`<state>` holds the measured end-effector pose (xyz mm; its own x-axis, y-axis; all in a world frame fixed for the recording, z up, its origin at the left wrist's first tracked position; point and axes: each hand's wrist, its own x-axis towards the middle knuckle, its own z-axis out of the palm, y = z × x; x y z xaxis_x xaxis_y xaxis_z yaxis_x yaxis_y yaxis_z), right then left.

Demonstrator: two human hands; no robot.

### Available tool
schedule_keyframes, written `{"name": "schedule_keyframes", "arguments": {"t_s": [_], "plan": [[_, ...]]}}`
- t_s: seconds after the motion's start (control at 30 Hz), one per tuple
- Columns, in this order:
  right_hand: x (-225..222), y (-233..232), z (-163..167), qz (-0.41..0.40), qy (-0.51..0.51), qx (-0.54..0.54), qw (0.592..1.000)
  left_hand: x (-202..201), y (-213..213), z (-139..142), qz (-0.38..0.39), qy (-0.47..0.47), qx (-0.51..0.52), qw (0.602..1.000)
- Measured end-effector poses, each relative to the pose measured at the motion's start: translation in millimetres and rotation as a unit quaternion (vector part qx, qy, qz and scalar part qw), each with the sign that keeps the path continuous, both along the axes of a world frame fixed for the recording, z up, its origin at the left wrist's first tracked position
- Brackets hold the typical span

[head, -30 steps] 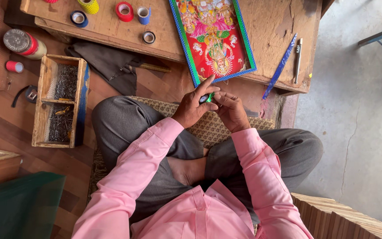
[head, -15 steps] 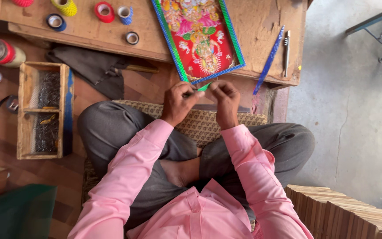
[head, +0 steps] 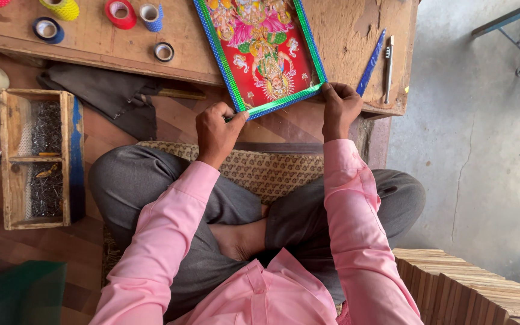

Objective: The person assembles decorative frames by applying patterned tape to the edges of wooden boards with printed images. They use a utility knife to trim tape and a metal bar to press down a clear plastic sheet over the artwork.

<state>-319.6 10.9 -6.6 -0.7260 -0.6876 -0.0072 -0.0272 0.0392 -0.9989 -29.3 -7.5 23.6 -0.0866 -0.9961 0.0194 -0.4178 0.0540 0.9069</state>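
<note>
Both hands apart, left hand and right hand pinching framed picture near edge.

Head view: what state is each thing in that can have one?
Red picture in green-blue glitter frame: flat on wooden bench, near edge overhanging.
Left hand: pinching frame's near-left corner.
Right hand: pressing near-right corner.
Rolls of coloured tape: loose on bench.
Wooden nail box: open, nails inside.
Blue strip: lying flat.

Glossy foil tape edges the picture; rough wooden bench
</note>
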Motion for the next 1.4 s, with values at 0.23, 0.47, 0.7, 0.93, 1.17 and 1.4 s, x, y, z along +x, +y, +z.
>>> {"name": "schedule_keyframes", "arguments": {"t_s": [0.23, 0.47, 0.7, 0.93, 1.17, 1.4], "plan": [[8, -3, 9, -0.018, 0.046, 0.005, 0.999, -3, -2, 2, -0.004, 0.062, 0.0, 0.998], [9, -6, 9, -0.027, 0.038, 0.016, 0.999, -4, -4, 0, -0.002, 0.066, 0.004, 0.998], [10, -6, 10, -0.016, 0.043, 0.011, 0.999, -4, -4, -1, -0.001, 0.068, 0.007, 0.998], [11, -7, 8, -0.047, 0.059, 0.034, 0.997, -4, -4, -3, 0.003, 0.073, 0.007, 0.997], [11, -6, 3, -0.045, 0.063, 0.013, 0.997, -4, -2, -5, 0.007, 0.074, -0.002, 0.997], [16, -5, 5, -0.038, 0.094, -0.028, 0.994, -4, -2, -5, 0.006, 0.077, -0.005, 0.997]]}}
